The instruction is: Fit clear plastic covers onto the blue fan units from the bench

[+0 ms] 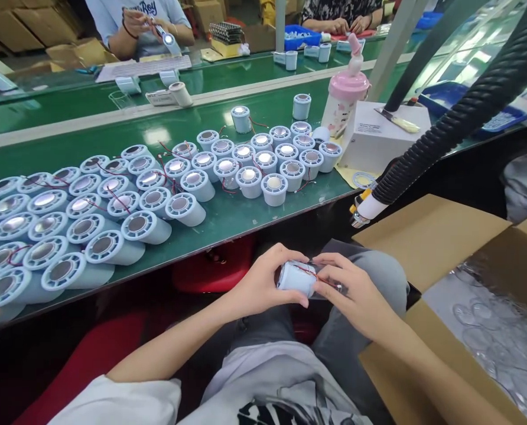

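Observation:
Above my lap, my left hand (275, 277) is wrapped round a light blue plastic cup-shaped housing (297, 278) lying on its side. My right hand (345, 286) closes on the other end of that housing, its fingertips at thin red and dark wires (323, 279). Something clear and shiny, perhaps plastic, shows by the right fingers; its kind is hard to make out. On the green bench, rows of similar blue housings (186, 209) stand with round metallic discs in their tops, and red wires run between several of them.
A ribbed black hose (423, 141) with a white nozzle hangs at right. Beside it are a grey box (379, 136) with a brush (399, 120) on top and a pink bottle (345, 94). An open carton (432, 230) holds clear plastic pieces (489, 330). Two co-workers sit across the bench.

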Motion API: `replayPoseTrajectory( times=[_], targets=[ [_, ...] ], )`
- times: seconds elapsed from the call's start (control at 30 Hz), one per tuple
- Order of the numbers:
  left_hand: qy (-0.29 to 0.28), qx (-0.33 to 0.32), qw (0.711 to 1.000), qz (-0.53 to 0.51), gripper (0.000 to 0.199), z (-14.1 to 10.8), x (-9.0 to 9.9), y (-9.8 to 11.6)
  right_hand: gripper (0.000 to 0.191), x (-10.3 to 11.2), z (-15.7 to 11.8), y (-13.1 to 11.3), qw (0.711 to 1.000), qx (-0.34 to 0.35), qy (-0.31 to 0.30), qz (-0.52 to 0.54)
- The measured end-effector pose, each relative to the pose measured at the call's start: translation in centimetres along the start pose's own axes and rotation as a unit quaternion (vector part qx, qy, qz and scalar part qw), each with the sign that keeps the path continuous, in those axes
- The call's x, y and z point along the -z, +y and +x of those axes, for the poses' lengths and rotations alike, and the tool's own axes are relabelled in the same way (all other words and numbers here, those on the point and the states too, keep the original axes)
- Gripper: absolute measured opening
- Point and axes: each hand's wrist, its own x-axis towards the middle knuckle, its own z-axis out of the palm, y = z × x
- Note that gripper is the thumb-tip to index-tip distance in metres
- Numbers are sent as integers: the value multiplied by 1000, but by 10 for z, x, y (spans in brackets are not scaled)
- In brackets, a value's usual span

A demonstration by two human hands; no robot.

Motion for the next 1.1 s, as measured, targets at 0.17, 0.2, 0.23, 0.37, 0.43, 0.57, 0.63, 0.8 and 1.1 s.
replayPoseTrajectory(
  times=[0.17, 0.2, 0.23, 0.37, 0.43, 0.57, 0.63, 0.8, 1.1],
  targets=[
    [-8, -49, 998, 25, 64, 1, -3, -16, 30, 3, 2, 5, 993, -39, 13, 110],
    [-18, -52, 998, 24, 65, 1, -2, -17, 31, 5, 2, 6, 988, -55, 21, 140],
    [-28, -55, 998, 16, 66, 2, -2, -17, 30, 6, 2, 7, 982, -70, 30, 173],
    [-68, -25, 994, -82, 72, 4, -4, -13, 31, 10, 5, 11, 940, -124, 57, 312],
    [-83, 13, 983, -163, 73, 4, -6, -10, 30, 12, 5, 14, 926, -129, 55, 351],
    [-61, 83, 944, -314, 68, 4, -10, -7, 21, 14, 2, 17, 956, -23, 5, 292],
    [-56, 114, 923, -363, 66, 3, -9, -6, 43, 15, -1, 18, 984, 39, 5, 176],
    [-76, 137, 905, -395, 74, 3, -4, -7, 44, 12, -4, 26, 988, 64, -6, 141],
    [-56, 123, 912, -388, 56, 89, -23, -9, 44, -14, 1, 45, 905, -14, 261, 335]
  ],
)
